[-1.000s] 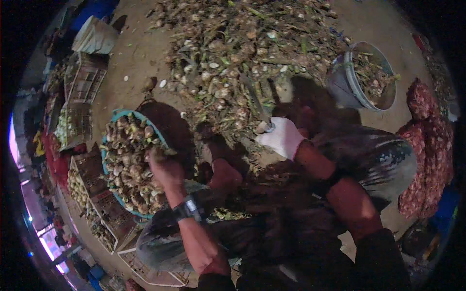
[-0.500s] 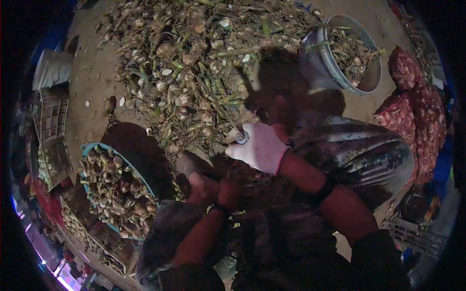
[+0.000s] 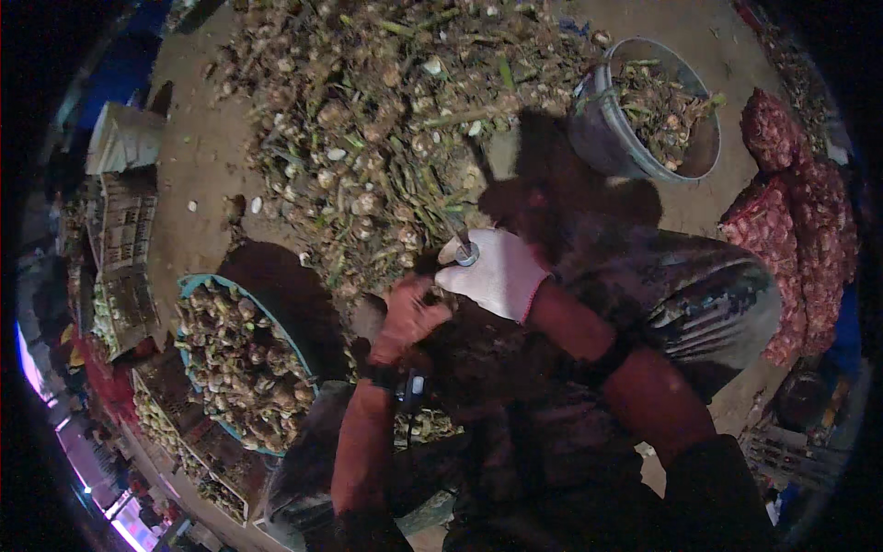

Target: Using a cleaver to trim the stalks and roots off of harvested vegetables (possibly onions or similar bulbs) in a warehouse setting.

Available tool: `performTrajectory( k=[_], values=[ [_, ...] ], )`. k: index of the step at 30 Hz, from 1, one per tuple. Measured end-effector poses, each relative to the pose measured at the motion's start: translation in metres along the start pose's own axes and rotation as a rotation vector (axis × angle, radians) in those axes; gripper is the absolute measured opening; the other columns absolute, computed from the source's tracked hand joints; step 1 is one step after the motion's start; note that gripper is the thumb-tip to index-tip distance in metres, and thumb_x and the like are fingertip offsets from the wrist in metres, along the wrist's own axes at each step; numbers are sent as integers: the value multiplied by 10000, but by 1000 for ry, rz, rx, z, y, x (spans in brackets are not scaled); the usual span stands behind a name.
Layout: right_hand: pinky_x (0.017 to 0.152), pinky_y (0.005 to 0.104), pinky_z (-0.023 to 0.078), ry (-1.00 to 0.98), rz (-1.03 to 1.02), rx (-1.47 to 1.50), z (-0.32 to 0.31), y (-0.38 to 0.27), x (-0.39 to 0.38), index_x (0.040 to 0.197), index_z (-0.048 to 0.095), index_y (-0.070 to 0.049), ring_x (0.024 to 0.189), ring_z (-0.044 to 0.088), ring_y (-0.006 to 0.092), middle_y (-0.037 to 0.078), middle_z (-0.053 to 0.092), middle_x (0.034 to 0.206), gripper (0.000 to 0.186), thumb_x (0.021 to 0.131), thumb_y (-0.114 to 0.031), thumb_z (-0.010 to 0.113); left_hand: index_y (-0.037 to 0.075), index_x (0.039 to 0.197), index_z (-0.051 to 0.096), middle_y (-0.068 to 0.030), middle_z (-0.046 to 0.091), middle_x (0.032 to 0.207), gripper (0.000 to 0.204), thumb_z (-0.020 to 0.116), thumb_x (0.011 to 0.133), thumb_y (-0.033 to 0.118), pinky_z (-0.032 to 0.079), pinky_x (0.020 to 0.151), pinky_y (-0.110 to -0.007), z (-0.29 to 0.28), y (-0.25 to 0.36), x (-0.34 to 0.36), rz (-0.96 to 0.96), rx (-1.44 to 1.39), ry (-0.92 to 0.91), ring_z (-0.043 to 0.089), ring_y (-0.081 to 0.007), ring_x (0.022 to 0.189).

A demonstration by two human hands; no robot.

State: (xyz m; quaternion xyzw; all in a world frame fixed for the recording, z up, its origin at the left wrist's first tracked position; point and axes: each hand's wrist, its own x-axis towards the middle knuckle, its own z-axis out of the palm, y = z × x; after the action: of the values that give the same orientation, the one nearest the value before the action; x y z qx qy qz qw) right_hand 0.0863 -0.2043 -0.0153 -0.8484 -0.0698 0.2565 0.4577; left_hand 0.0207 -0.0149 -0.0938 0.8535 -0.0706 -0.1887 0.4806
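Observation:
My right hand point(image 3: 495, 272), in a white knit glove, is closed around a knife-like tool point(image 3: 466, 250) with a narrow metal shaft and a ringed handle; its far end is hard to make out. Just left of it, my bare left hand point(image 3: 407, 317) hovers at the near edge of the garlic pile point(image 3: 368, 175), with bent fingers apart and nothing visible in them. The pile holds dirty bulbs with stems and dry leaves. To the left stands a teal-rimmed tub point(image 3: 299, 352) full of trimmed garlic bulbs.
A grey bucket point(image 3: 598, 138) with stems and bulbs leans at the upper right. Beyond my right knee lie red mesh sacks point(image 3: 800, 239) of garlic. Plastic crates point(image 3: 129, 221) line the left side, and another crate point(image 3: 193, 442) sits beside the tub.
My left hand has moved up and forward from near my lap toward the pile and my right hand. The right hand still holds the tool. The view has shifted slightly.

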Motion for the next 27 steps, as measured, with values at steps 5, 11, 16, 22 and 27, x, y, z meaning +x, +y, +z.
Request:
performTrajectory(
  k=[5, 11, 16, 22, 27],
  values=[
    [683, 357, 511, 109, -33, 203, -16, -8, -9, 870, 661, -41, 744, 665, 279, 138, 668, 748, 325, 699, -309, 729, 33, 1041, 595, -6, 615, 928, 341, 720, 738, 127, 446, 807, -280, -27, 28, 10, -192, -465, -15, 556, -117, 873],
    [622, 333, 481, 137, -50, 248, -47, -7, -10, 859, 652, -10, 661, 614, 197, 114, 639, 693, 289, 741, -267, 714, 33, 1034, 606, -48, 625, 877, 297, 662, 781, 178, 481, 706, -318, -1, 34, -1, -504, -350, -415, 587, -158, 846],
    [568, 331, 449, 174, -70, 108, -44, -47, -2, 822, 633, -5, 584, 563, 172, 135, 592, 647, 235, 776, -227, 694, 37, 1045, 598, -54, 622, 892, 305, 655, 783, 183, 483, 711, -334, -14, 36, -75, -514, -218, -368, 587, -175, 861],
    [540, 402, 444, 426, -680, -430, -35, 6, -12, 855, 610, 25, 615, 592, 283, 147, 578, 657, 298, 729, -222, 718, 43, 1060, 587, -63, 616, 914, 316, 645, 786, 189, 486, 719, -358, -10, -22, -145, -417, 173, 2, 587, -200, 882],
    [583, 408, 476, 243, -62, 116, 0, 55, -4, 830, 598, 36, 642, 619, 304, 174, 609, 661, 438, 671, -339, 758, 48, 1074, 577, -70, 612, 933, 326, 636, 789, 195, 489, 726, -377, 5, -11, -58, -358, 324, 143, 587, -221, 899]
  ],
)
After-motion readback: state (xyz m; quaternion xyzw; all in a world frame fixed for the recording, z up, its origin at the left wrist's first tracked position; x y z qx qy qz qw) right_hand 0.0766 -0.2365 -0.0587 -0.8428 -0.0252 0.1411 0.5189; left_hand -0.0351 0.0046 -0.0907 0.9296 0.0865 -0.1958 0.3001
